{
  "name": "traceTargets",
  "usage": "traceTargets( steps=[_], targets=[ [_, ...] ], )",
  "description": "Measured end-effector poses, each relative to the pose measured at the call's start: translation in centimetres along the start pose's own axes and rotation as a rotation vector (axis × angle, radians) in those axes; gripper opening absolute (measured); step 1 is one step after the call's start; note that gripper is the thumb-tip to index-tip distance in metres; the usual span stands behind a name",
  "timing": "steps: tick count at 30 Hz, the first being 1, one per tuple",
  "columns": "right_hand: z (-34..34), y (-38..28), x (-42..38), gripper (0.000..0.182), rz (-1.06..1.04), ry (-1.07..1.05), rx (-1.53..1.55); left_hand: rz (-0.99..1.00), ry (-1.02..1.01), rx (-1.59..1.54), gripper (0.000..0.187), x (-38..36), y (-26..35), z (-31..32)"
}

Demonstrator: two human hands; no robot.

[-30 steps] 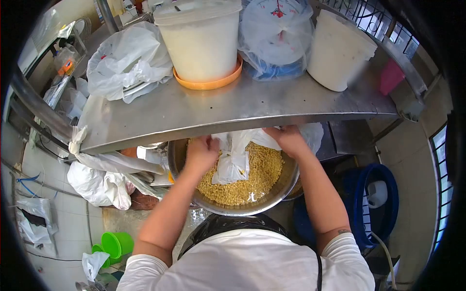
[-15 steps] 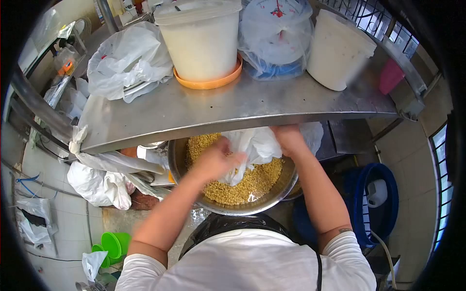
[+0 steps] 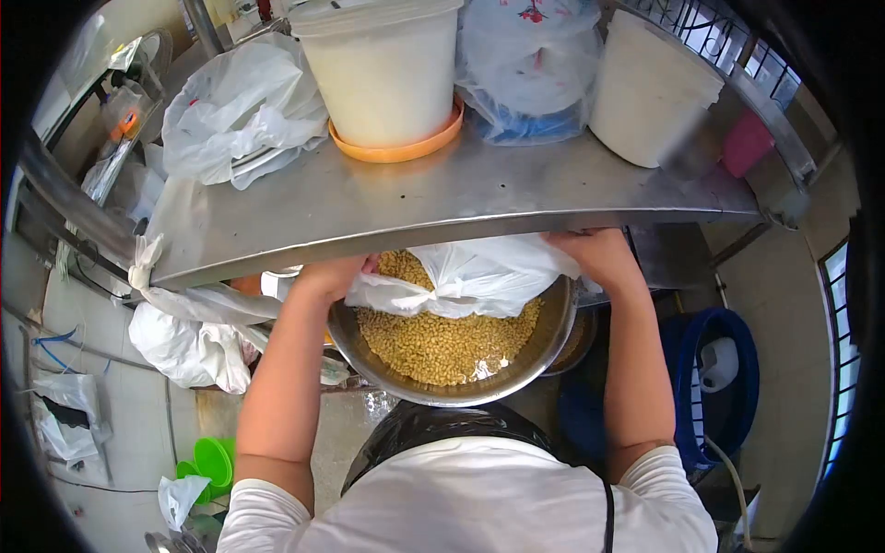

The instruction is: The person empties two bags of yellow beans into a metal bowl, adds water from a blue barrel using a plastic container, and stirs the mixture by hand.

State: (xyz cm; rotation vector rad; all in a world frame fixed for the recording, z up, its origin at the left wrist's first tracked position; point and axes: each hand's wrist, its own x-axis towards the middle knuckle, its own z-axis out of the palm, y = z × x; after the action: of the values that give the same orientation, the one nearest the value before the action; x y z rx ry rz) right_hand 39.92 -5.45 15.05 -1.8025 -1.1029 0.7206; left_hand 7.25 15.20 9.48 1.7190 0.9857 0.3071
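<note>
A thin white plastic bag (image 3: pixel 479 281) is stretched out over a wide metal bowl (image 3: pixel 442 398) filled with yellowish beans or kernels (image 3: pixel 442 346). My left hand (image 3: pixel 339 274) is closed on the bag's left end at the bowl's left rim. On the other side, my right hand (image 3: pixel 595 252) grips the right end, its fingers partly hidden beneath the shelf's front edge. The bag's middle is gathered and creased, and its far part disappears under the shelf.
Above the bowl runs a metal shelf (image 3: pixel 442 198) with a white bucket (image 3: pixel 378 88), a bag-wrapped scale (image 3: pixel 530 74) and another white container (image 3: pixel 650 92). A blue barrel (image 3: pixel 751 405) stands to the right. Green containers (image 3: pixel 215 464) are low on the left.
My left hand has moved left and taken hold of the bag's left end. My right hand has shifted right, and the bunched bag is now spread wider over the bowl.
</note>
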Motion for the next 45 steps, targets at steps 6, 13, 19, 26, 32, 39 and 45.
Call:
traceTargets(
  steps=[6,13,19,26,32,39,45],
  targets=[
    [7.9,8.2,1.7,0.067,-0.159,0.043,-0.332,0.139,0.025,0.194,0.095,1.7,-2.5,4.2],
    [7.2,7.7,1.8,0.07,-0.286,0.169,-0.395,0.215,-0.032,0.709,0.044,-0.2,-6.8,9.5],
    [8.2,3.8,-0.2,0.07,-0.268,0.26,-0.142,0.451,0.426,0.19,0.033,0.9,-1.3,7.1],
    [9.2,7.2,1.7,0.046,-0.181,-0.164,-0.563,0.622,0.324,0.441,0.03,2.0,-1.1,8.5],
    [4.6,7.4,1.0,0.054,0.077,-0.103,0.037,0.453,0.202,0.445,0.038,2.1,-4.8,3.3],
    [6.6,6.1,0.1,0.061,0.238,-0.379,0.423,0.281,-0.287,0.275,0.051,1.7,-2.7,12.3],
    [4.1,9.2,1.0,0.089,0.027,-0.106,0.29,0.299,0.257,0.281,0.043,3.2,-3.6,7.1]
  ],
)
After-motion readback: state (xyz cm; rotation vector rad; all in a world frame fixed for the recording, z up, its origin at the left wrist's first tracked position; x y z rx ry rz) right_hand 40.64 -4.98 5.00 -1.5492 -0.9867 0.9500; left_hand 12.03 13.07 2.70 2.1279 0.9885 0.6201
